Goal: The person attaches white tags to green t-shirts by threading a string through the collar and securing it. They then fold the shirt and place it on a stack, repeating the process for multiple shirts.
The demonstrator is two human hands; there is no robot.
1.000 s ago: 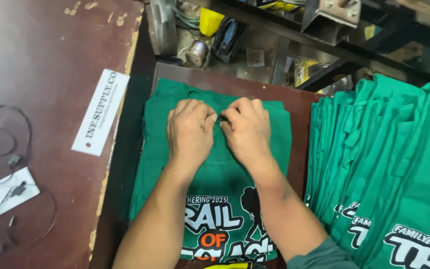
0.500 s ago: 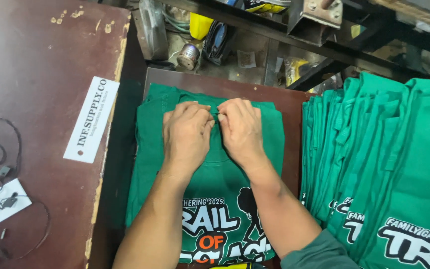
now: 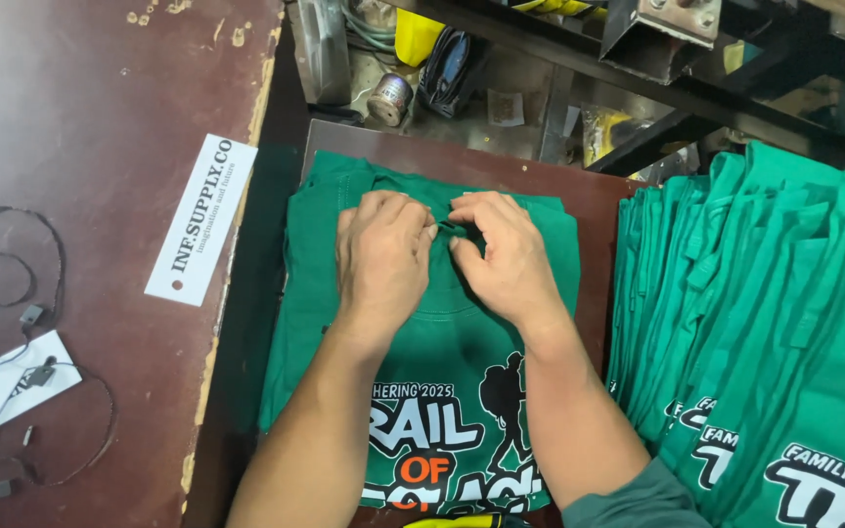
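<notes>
Two hands rest on the folded green shirt, which lies on the brown counter. Left hand and right hand meet at the shirt's collar edge, fingers curled and pinching a small fold of fabric between them. Stacked green shirts lie right of it.

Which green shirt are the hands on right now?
The flat shirt on the small board, with both the left hand and right hand at its collar. The overlapped shirts to the right lie untouched.
</notes>
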